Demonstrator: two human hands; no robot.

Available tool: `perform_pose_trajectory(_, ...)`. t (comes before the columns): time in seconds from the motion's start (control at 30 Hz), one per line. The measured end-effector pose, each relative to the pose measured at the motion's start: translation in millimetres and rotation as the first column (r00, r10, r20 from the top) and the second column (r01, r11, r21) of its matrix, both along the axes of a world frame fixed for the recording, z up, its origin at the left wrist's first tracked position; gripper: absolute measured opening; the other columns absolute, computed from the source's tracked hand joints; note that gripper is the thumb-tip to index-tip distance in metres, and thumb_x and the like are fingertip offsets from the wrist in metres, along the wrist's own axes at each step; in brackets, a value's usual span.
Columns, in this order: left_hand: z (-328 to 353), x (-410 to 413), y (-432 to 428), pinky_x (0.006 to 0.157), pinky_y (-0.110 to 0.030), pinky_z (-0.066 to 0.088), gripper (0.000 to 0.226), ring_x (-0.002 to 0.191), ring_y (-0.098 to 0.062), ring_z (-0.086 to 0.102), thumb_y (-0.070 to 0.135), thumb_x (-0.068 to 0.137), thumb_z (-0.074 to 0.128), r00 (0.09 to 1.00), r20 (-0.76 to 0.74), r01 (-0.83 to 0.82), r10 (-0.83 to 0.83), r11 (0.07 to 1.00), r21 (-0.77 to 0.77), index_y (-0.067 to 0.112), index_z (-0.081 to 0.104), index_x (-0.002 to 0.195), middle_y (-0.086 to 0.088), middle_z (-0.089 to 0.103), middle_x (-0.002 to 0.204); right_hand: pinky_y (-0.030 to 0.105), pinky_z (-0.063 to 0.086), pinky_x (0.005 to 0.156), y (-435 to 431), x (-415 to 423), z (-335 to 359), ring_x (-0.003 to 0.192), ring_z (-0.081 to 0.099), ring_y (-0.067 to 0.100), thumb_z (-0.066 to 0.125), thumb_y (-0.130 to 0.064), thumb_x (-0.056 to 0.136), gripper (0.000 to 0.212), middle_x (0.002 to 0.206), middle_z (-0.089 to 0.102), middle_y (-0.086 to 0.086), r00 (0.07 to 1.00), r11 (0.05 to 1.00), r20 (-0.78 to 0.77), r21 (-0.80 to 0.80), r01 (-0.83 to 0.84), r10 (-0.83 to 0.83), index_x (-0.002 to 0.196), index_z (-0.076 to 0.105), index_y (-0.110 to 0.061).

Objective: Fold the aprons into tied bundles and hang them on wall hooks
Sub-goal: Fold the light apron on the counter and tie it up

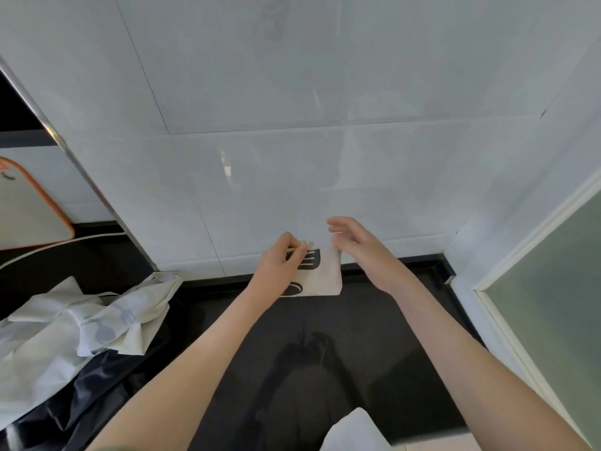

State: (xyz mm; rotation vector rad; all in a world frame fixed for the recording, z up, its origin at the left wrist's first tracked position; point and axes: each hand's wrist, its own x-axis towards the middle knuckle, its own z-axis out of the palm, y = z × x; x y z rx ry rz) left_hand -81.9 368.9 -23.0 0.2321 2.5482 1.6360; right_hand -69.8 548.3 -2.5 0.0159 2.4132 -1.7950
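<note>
Left fingers point(297, 252) are bunched tight, pinching a small pale bit at the top edge of the folded apron bundle point(327, 276); strap or hook, it is too small to tell. The left hand point(281, 260) covers the bundle's left side. Over to the right hand point(356, 244): fingers point(338, 222) apart and loosely bent, holding nothing, hovering just beside the bundle's upper right corner. The bundle itself is a compact off-white rectangle of cloth with bold black printed shapes, sitting flat against the glossy tiled wall point(292, 92), low down, just above the black countertop point(341, 336). That wall is smooth pale tile with thin grout lines, picking up soft reflections. The counter is dark and shiny too, mirroring a shadowy shape. Off to the left, a loose heap of white aprons point(97, 317) lies crumpled on the counter, thin, creased fabric with faint grey prints, resting on a sleek dark cloth point(81, 402). Far left, a pale cutting board point(29, 206) with an orange rim and rounded corners. On the right, a frosted glass panel point(553, 304) in a white frame.
</note>
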Motion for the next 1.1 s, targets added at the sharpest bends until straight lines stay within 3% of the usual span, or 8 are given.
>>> perform_pose_trajectory(0.13, 6, 5, 0, 0.069, -0.024, 0.043, 0.019, 0.075, -0.011, 0.056, 0.031, 0.098, 0.050, 0.983, 0.041, 0.182, -0.180, 0.981, -0.070, 0.016, 0.052, 0.087, -0.002, 0.065, 0.083, 0.025, 0.042, 0.095, 7, -8, 7, 0.116, 0.052, 0.006, 0.051, -0.017, 0.098, 0.024, 0.122, 0.058, -0.013, 0.975, 0.948, 0.079, 0.232, -0.220, 0.207, 0.109, 0.067, -0.031)
perform_pose_trajectory(0.2, 9, 7, 1, 0.067, -0.023, 0.043, 0.020, 0.072, -0.008, 0.055, 0.033, 0.098, 0.051, 0.966, 0.077, 0.253, -0.247, 0.964, -0.082, 0.018, 0.052, 0.085, -0.001, 0.065, 0.083, 0.026, 0.046, 0.082, 5, -10, 8, 0.101, 0.059, 0.012, 0.058, -0.029, 0.095, 0.009, 0.103, 0.064, -0.008, 0.956, 0.900, 0.194, 0.338, -0.275, 0.219, 0.095, 0.066, -0.024)
perform_pose_trajectory(0.3, 9, 8, 0, 0.068, -0.025, 0.045, 0.021, 0.072, -0.008, 0.056, 0.036, 0.096, 0.053, 0.955, 0.117, 0.283, -0.274, 0.957, -0.066, 0.020, 0.053, 0.083, -0.002, 0.067, 0.086, 0.025, 0.041, 0.070, 6, -11, 6, 0.084, 0.056, 0.012, 0.058, -0.040, 0.094, 0.020, 0.090, 0.061, -0.005, 0.941, 0.857, 0.268, 0.415, -0.307, 0.207, 0.088, 0.059, -0.021)
perform_pose_trajectory(0.5, 7, 8, 0, 0.061, -0.025, 0.044, 0.020, 0.065, -0.008, 0.052, 0.034, 0.097, 0.052, 0.943, 0.163, 0.303, -0.289, 0.950, -0.070, 0.020, 0.053, 0.083, -0.001, 0.063, 0.078, 0.026, 0.040, 0.075, 11, -8, -3, 0.078, 0.050, 0.015, 0.051, -0.043, 0.097, 0.033, 0.080, 0.052, 0.000, 0.895, 0.916, 0.360, 0.197, -0.349, 0.263, 0.083, 0.053, -0.014)
perform_pose_trajectory(0.6, 4, 9, -1, 0.065, -0.022, 0.042, 0.019, 0.067, -0.006, 0.053, 0.032, 0.098, 0.051, 0.956, 0.149, 0.263, -0.252, 0.963, -0.060, 0.020, 0.052, 0.082, 0.005, 0.062, 0.077, 0.031, 0.046, 0.092, 14, -10, -8, 0.097, 0.061, 0.019, 0.056, -0.038, 0.095, 0.025, 0.097, 0.063, 0.003, 0.948, 0.952, 0.277, 0.211, -0.220, 0.158, 0.093, 0.059, -0.013)
perform_pose_trajectory(0.7, -2, 7, -1, 0.070, -0.025, 0.043, 0.019, 0.076, -0.011, 0.056, 0.030, 0.100, 0.048, 0.991, 0.105, 0.086, -0.085, 0.996, -0.011, 0.019, 0.050, 0.085, 0.003, 0.062, 0.083, 0.029, 0.048, 0.072, 16, -8, -8, 0.076, 0.057, 0.017, 0.054, -0.030, 0.095, 0.018, 0.085, 0.058, 0.002, 0.986, 0.968, 0.113, 0.233, 0.091, -0.120, 0.093, 0.057, -0.013)
perform_pose_trajectory(0.9, -12, 3, 12, 0.066, -0.020, 0.043, 0.018, 0.078, -0.011, 0.058, 0.025, 0.101, 0.046, 0.998, 0.036, -0.059, 0.059, 0.998, -0.021, 0.009, 0.050, 0.094, 0.001, 0.062, 0.082, 0.027, 0.052, 0.066, -4, 11, -12, 0.077, 0.066, 0.017, 0.040, -0.042, 0.102, 0.037, 0.086, 0.068, 0.006, 0.970, 0.988, 0.191, 0.003, 0.151, -0.149, 0.095, 0.062, -0.012)
perform_pose_trajectory(1.1, -10, -2, 22, 0.062, -0.023, 0.041, 0.019, 0.071, -0.012, 0.054, 0.026, 0.101, 0.045, 0.988, 0.007, -0.151, 0.152, 0.988, -0.034, 0.010, 0.046, 0.091, -0.001, 0.059, 0.079, 0.035, 0.053, 0.079, -13, 15, -23, 0.092, 0.062, 0.021, 0.053, -0.039, 0.096, 0.021, 0.102, 0.063, 0.006, 0.936, 0.934, 0.006, -0.071, 0.351, -0.351, 0.107, 0.049, -0.021)
